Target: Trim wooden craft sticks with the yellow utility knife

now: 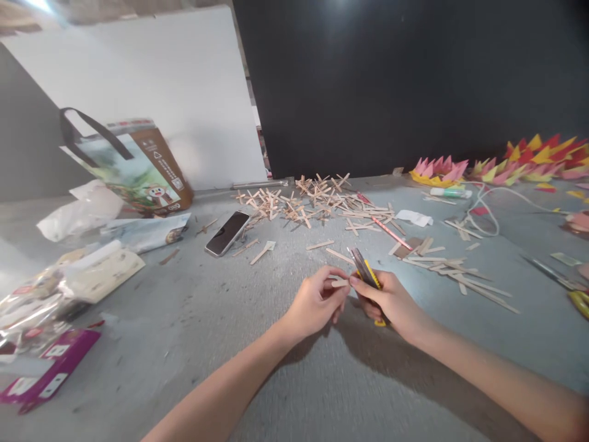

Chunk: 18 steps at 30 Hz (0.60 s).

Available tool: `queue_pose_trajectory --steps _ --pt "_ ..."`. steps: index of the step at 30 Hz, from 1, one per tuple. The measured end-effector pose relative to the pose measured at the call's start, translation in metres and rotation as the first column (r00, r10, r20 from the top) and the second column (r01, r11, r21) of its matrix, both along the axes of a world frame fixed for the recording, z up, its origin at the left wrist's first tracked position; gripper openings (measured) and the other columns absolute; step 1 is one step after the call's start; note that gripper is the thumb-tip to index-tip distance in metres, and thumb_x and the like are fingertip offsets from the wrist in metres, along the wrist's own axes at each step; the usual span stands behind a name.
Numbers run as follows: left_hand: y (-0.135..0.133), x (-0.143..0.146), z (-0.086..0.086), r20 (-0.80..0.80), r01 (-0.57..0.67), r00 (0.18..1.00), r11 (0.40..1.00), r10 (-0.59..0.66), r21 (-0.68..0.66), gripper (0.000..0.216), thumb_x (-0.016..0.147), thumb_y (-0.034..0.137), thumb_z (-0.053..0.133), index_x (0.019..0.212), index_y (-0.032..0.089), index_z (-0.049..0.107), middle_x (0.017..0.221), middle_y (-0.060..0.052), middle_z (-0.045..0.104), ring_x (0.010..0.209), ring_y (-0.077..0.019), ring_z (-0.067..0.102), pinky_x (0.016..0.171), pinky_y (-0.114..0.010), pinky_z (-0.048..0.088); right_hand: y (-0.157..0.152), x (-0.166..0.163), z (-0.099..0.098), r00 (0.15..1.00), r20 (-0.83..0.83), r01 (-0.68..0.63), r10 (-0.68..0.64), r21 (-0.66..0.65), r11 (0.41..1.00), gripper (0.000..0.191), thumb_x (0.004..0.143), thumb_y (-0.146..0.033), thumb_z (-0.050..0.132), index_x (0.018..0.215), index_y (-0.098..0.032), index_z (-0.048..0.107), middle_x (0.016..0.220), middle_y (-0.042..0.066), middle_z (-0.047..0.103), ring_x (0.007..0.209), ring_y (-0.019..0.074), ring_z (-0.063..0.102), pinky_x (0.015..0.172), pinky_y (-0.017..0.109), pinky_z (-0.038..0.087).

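Observation:
My left hand [317, 301] is closed on a short piece of wooden craft stick [339, 283], whose pale end shows between thumb and fingers. Close beside it, my right hand [389, 301] grips a yellow and black utility knife [368, 279], its tip pointing up and away from me. The right fingertips meet the end of the stick piece; whether they also pinch it I cannot tell. Just beyond the hands lie a few loose craft sticks [339, 255]. A heap of crossed sticks [289, 205] covers the surface farther back.
A phone [227, 233], a printed bag [138, 166] and plastic packaging [59, 288] occupy the left. More sticks [451, 267], a red pencil [391, 232], scissors [556, 276], a glue tube [451, 193] and paper flowers [439, 169] lie rightward. Another person's hand [578, 222] shows at the right edge.

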<state>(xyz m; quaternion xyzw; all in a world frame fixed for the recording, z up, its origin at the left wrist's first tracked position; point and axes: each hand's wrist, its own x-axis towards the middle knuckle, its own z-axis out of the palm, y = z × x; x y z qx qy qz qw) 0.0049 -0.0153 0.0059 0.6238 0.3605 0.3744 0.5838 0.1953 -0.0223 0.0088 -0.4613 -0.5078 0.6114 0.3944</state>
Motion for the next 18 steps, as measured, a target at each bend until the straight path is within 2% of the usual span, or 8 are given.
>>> queue_pose_trajectory --steps 2,4,7,9,11,13,15,18 --pt "0.0 0.001 0.0 0.088 0.027 0.996 0.999 -0.024 -0.033 0.035 0.095 0.05 0.067 0.111 0.02 0.057 0.069 0.005 0.061 0.047 -0.0091 0.053 0.048 -0.021 0.043 -0.004 -0.002 0.0 0.988 -0.136 -0.078 0.067 -0.076 0.994 0.039 0.091 -0.055 0.072 0.082 -0.021 0.055 0.054 -0.009 0.041 0.042 0.0077 0.03 0.041 0.023 0.022" --pt "0.001 0.0 -0.001 0.124 0.017 0.992 1.0 -0.016 -0.011 0.036 0.092 0.05 0.072 0.107 0.019 0.06 0.075 0.002 0.063 0.051 -0.0086 0.054 0.052 -0.022 0.045 -0.007 -0.003 0.0 0.975 -0.203 -0.108 0.086 -0.097 0.989 0.04 0.092 -0.055 0.072 0.081 -0.02 0.054 0.055 -0.009 0.041 0.041 0.0063 0.03 0.041 0.022 0.021" --pt "0.004 -0.003 -0.002 0.086 -0.065 0.995 0.986 0.052 0.156 0.028 0.092 0.043 0.075 0.099 0.018 0.065 0.086 -0.002 0.065 0.07 -0.0119 0.061 0.063 -0.023 0.049 -0.008 -0.003 0.001 0.972 -0.217 -0.116 0.091 -0.107 0.987 0.042 0.09 -0.054 0.075 0.079 -0.02 0.052 0.057 -0.009 0.04 0.041 0.005 0.031 0.041 0.021 0.021" --pt "0.005 -0.004 -0.001 0.05 -0.092 0.996 0.947 0.08 0.309 0.02 0.093 0.037 0.074 0.095 0.018 0.067 0.096 -0.005 0.066 0.087 -0.0153 0.063 0.072 -0.025 0.051 -0.006 -0.003 0.002 0.975 -0.197 -0.129 0.104 -0.118 0.985 0.044 0.089 -0.055 0.076 0.077 -0.021 0.049 0.059 -0.009 0.038 0.042 0.0047 0.032 0.04 0.021 0.022" --pt "0.004 -0.003 0.0 0.058 -0.116 0.993 0.911 0.101 0.396 0.016 0.095 0.033 0.072 0.093 0.018 0.067 0.103 -0.007 0.066 0.097 -0.0171 0.064 0.081 -0.027 0.053 -0.004 -0.001 0.004 0.978 -0.169 -0.142 0.119 -0.131 0.981 0.046 0.09 -0.057 0.074 0.077 -0.022 0.046 0.061 -0.01 0.037 0.042 0.0046 0.032 0.039 0.02 0.024" --pt "0.002 0.0 0.001 0.125 -0.184 0.981 0.91 0.148 0.371 0.015 0.098 0.032 0.068 0.094 0.019 0.062 0.109 -0.008 0.069 0.1 -0.0173 0.066 0.086 -0.03 0.054 -0.002 0.001 0.008 0.984 -0.126 -0.141 0.125 -0.125 0.982 0.046 0.092 -0.06 0.07 0.081 -0.023 0.045 0.063 -0.01 0.036 0.041 0.0048 0.032 0.039 0.02 0.024" --pt "0.0 0.003 0.003 0.236 -0.265 0.95 0.928 0.205 0.263 0.018 0.102 0.035 0.062 0.097 0.02 0.054 0.115 -0.01 0.071 0.1 -0.0178 0.07 0.085 -0.032 0.056 -0.001 0.002 0.012 0.992 -0.06 -0.114 0.109 -0.074 0.991 0.042 0.094 -0.062 0.066 0.09 -0.024 0.049 0.065 -0.01 0.037 0.042 0.0056 0.032 0.038 0.021 0.023" --pt "0.002 0.003 0.007 0.392 -0.298 0.892 0.945 0.225 0.135 0.022 0.105 0.04 0.056 0.102 0.022 0.043 0.106 -0.01 0.075 0.088 -0.018 0.073 0.079 -0.035 0.059 -0.004 0.003 0.016 0.997 0.064 -0.05 0.046 0.056 0.997 0.04 0.096 -0.062 0.063 0.111 -0.026 0.051 0.067 -0.01 0.038 0.045 0.0073 0.033 0.04 0.021 0.022"
